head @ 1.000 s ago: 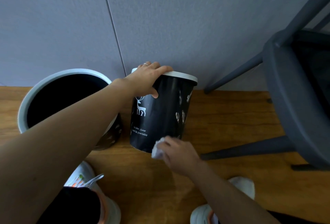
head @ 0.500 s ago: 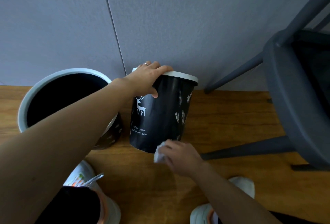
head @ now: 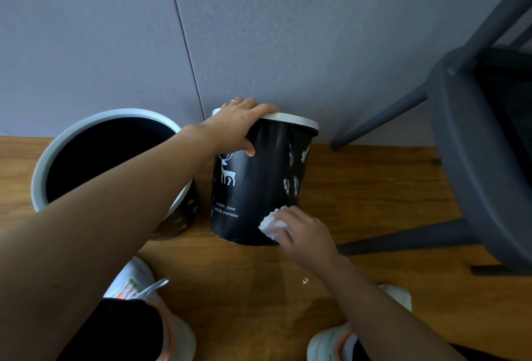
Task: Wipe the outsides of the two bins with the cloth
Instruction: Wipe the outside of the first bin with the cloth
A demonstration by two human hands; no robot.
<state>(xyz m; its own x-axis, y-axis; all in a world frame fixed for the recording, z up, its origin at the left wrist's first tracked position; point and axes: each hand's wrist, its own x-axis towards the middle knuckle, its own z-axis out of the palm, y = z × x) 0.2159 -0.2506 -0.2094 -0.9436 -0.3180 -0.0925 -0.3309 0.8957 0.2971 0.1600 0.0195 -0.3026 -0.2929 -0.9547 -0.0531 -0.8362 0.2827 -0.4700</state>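
Note:
A black bin (head: 267, 176) with a white rim and a white deer print stands tilted on the wooden floor against the wall. My left hand (head: 239, 124) grips its rim from above. My right hand (head: 305, 234) presses a crumpled white cloth (head: 270, 224) against the bin's lower right side. A second, larger bin (head: 37, 170) with a pale rim and a dark inside stands just left of it, partly hidden by my left forearm.
A dark grey chair (head: 472, 165) stands at the right, its legs reaching toward the bins. The grey wall (head: 288, 29) is right behind both bins. My two white shoes (head: 149, 291) are on the floor (head: 374, 188) at the bottom.
My right hand has slid the cloth rightward and a little upward along the bin's lower side. My left hand has stayed on the rim.

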